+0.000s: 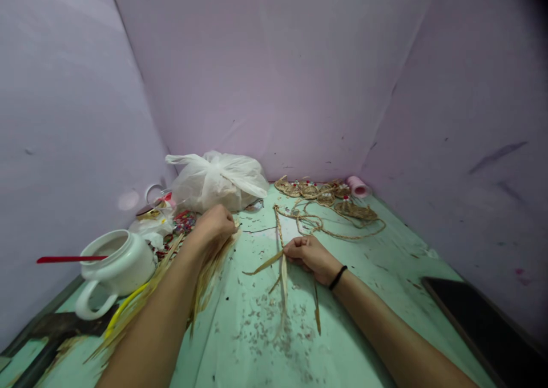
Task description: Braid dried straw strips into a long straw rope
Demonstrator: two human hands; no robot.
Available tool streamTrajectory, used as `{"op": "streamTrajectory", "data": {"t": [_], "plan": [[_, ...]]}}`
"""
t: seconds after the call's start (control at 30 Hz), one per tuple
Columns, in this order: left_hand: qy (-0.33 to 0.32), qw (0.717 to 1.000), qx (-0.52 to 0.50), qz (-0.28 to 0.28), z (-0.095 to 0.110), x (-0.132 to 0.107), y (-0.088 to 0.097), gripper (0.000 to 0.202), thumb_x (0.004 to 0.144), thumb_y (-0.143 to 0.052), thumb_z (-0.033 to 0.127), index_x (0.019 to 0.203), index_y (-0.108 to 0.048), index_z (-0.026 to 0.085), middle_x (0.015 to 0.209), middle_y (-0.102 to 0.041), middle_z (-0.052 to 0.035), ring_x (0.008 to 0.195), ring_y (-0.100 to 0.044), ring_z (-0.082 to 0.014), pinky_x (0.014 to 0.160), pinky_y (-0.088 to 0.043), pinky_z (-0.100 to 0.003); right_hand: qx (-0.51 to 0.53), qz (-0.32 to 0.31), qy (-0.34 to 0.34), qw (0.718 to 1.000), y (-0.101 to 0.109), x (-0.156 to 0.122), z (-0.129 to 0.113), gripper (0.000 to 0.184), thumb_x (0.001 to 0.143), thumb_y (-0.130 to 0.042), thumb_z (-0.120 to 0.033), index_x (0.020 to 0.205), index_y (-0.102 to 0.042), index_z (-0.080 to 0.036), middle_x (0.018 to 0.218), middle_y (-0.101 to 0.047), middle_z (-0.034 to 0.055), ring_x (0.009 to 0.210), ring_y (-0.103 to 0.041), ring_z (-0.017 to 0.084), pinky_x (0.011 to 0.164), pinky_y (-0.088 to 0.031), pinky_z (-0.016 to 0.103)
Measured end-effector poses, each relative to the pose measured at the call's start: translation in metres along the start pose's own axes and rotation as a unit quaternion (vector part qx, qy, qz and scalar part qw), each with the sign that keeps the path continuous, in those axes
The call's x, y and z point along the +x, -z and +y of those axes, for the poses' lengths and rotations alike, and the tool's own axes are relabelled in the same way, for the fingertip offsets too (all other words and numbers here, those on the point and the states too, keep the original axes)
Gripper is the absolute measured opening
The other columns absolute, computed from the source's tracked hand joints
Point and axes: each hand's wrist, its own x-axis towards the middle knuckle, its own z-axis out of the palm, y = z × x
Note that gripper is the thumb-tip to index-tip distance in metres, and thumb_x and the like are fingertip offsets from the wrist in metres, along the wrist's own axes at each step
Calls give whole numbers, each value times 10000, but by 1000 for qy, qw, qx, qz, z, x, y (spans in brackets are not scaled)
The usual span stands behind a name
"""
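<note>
My right hand [309, 255], with a black band at the wrist, pinches the lower end of a thin braided cord [279, 228]. Loose flat strips of dried fibre [283, 279] fan out below and to the left of those fingers. At the left, my left hand [218, 223] is closed over the top of a bundle of dried fibre strips [214, 268]. Its fingertips are partly turned away, so whether a single strip is between them I cannot make out. The braid runs up from my right hand and joins a longer looped braid [351, 237].
A white pot [124, 262] with a red stick [71, 259] stands at left, near a hammer [60, 331]. Behind are a tied plastic bag [218, 182], coiled braided pieces [312, 190] and a pink thread spool [358, 186]. A dark flat object [483, 325] lies at right.
</note>
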Motion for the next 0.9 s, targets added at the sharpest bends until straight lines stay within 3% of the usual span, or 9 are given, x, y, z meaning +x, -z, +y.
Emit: {"op": "streamTrajectory", "data": {"t": [0.13, 0.27, 0.43, 0.67, 0.8, 0.9], "plan": [[4, 998, 61, 8, 11, 0, -13, 162, 536, -559, 228, 654, -660, 185, 700, -631, -63, 662, -560, -183, 546, -357, -231, -6, -1, -4, 1000, 1, 1, 1, 69, 576, -553, -179, 543, -520, -127, 414, -450, -42, 308, -221, 16, 333, -100, 197], [41, 994, 92, 35, 9, -5, 4, 181, 571, -543, 277, 680, -652, 181, 747, -636, -81, 684, -570, -198, 547, -364, -240, -6, -6, -2, 1000, 1, 1, 2, 72, 576, -549, -177, 534, -516, -129, 411, -447, -43, 308, -222, 15, 329, -103, 195], [65, 985, 150, -48, 6, -14, 24, 230, 516, -601, 299, 703, -646, 172, 753, -644, -77, 717, -586, -211, 576, -392, -238, -10, -7, -4, 1000, 1, 1, 2, 72, 578, -551, -182, 541, -522, -128, 417, -449, -45, 307, -223, 16, 327, -108, 196], [50, 981, 185, -28, 7, -7, 3, 288, 522, -545, 189, 788, -651, 167, 908, -639, -151, 824, -589, -269, 634, -413, -295, -7, -12, -7, 1000, 2, 2, 2, 64, 576, -546, -178, 544, -518, -130, 419, -455, -44, 307, -221, 17, 328, -99, 195], [44, 984, 169, -19, 5, -5, 3, 227, 511, -528, 170, 706, -644, 166, 826, -645, -135, 769, -586, -267, 597, -397, -298, -9, -13, -10, 1000, 2, 2, 2, 60, 576, -543, -174, 542, -523, -129, 410, -439, -50, 302, -204, 15, 328, -93, 198], [2, 998, 61, -7, 7, -6, 7, 134, 529, -529, 189, 621, -622, 162, 632, -608, -69, 633, -556, -190, 547, -365, -249, -7, -14, -11, 1000, 2, 2, 2, 60, 577, -545, -172, 542, -524, -129, 412, -443, -49, 302, -207, 16, 327, -98, 198]]}}
